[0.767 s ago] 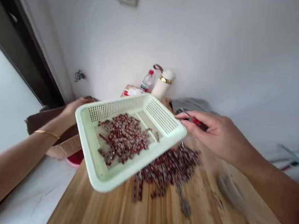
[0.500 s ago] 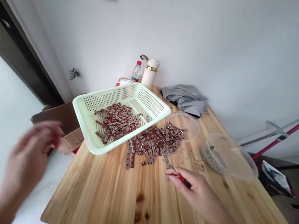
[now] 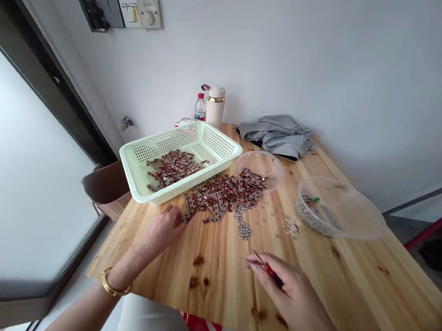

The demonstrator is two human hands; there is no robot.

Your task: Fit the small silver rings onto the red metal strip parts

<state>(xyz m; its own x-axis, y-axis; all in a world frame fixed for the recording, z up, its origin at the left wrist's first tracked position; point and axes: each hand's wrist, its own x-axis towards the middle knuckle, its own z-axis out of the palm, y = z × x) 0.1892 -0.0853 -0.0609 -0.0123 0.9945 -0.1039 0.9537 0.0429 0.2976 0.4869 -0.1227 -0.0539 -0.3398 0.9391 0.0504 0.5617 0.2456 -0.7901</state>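
Observation:
My left hand [image 3: 164, 227] rests on the table at the left end of a pile of reddish-brown strips [image 3: 221, 200] with round metal pieces. Its fingers are curled, fingertips touching the nearest strips; what they pinch is hidden. In my right hand [image 3: 285, 283] is a small screwdriver [image 3: 273, 276] with a red and black handle, its thin shaft pointing up-left. Thumb and forefinger are pinched together near the shaft. Small silvery round pieces [image 3: 243, 228] lie heaped just beyond this hand. More strips lie in the pale green basket [image 3: 144, 197].
A clear round tub [image 3: 317, 225] holding small metal pieces stands right, with a clear lid-like dish [image 3: 278, 163] behind the pile. Grey cloth [image 3: 275, 132], a cream flask [image 3: 215, 109] and a small bottle [image 3: 200, 108] sit at the back. A cardboard box [image 3: 108, 188] is left of the wooden table [image 3: 226, 298].
My left hand has come from the left, off the table, to the near left edge of the strip pile. My right hand stays by the small pieces with the screwdriver. The camera view has shifted.

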